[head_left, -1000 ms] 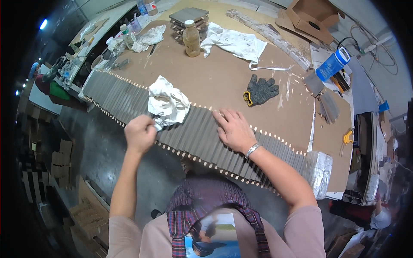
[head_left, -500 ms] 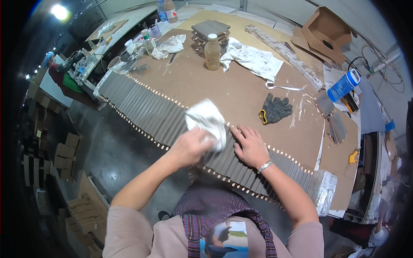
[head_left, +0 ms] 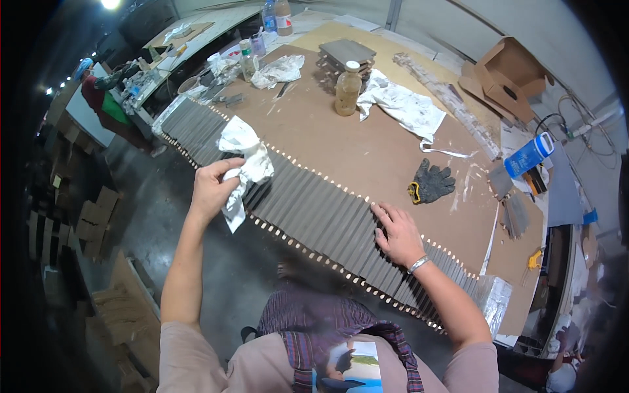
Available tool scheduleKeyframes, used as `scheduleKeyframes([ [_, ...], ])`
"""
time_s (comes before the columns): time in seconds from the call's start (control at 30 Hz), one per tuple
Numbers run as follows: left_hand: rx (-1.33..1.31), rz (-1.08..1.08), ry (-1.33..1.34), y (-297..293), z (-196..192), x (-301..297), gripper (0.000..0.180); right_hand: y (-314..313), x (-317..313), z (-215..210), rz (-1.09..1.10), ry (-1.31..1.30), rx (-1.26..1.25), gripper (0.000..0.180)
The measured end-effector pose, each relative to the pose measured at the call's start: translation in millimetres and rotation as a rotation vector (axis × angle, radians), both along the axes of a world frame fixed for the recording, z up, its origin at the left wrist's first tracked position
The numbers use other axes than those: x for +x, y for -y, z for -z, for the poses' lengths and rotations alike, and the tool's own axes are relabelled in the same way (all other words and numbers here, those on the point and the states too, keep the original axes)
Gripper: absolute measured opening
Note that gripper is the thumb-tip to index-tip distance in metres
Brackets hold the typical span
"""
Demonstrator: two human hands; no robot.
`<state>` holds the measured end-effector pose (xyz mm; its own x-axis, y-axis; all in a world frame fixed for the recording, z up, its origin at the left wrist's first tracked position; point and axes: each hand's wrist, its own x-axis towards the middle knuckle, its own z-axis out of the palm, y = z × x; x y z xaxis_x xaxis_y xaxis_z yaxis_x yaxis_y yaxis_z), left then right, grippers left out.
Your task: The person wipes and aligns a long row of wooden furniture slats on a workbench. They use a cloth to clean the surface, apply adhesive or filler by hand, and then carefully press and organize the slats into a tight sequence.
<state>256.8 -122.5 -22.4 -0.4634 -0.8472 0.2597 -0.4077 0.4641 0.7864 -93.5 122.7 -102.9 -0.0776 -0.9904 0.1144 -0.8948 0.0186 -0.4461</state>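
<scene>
A long row of grey slats with pale tips (head_left: 314,208) lies side by side along the near edge of the table. My left hand (head_left: 215,190) pinches a crumpled white cloth (head_left: 254,160) over the left part of this row. Part of the cloth hangs down past the row's near side. My right hand (head_left: 398,234) lies on the slats right of the middle, fingers stretched out, holding nothing. A bracelet circles that wrist. Beyond it, a dark grey work glove with a yellow cuff (head_left: 432,182) lies on the brown table top (head_left: 341,147).
A bottle of cloudy liquid (head_left: 347,90) stands before a stack of grey panels (head_left: 347,51). Near it lies a stained white cloth (head_left: 403,105). At right are a blue bottle (head_left: 528,155) and an open cardboard box (head_left: 511,72). A wrapped block (head_left: 496,302) sits at the row's right end. Another person (head_left: 108,108) stands far left.
My left hand has moved left along the slats with the white cloth, away from my right hand. My right hand still rests on the row. The whole view has shifted a little.
</scene>
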Motion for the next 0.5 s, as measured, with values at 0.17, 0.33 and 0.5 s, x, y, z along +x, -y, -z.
scheduleKeyframes([
  [0.17, 0.157, 0.264, -0.098, 15.9, -24.0, 12.0, 0.032, 33.5, 30.7, -31.3, 0.061, -0.032, -0.085, 0.078],
  [0.33, 0.076, 0.646, 0.142, 40.9, -68.9, 18.7, 0.029, 159.7, 139.4, -99.9, -0.337, -0.002, -0.409, 0.081],
  [0.5, -0.158, 0.514, 0.0, 90.9, -81.3, 58.1, 0.025, 228.4, 179.7, -105.8, -0.456, 0.049, -0.211, 0.027],
])
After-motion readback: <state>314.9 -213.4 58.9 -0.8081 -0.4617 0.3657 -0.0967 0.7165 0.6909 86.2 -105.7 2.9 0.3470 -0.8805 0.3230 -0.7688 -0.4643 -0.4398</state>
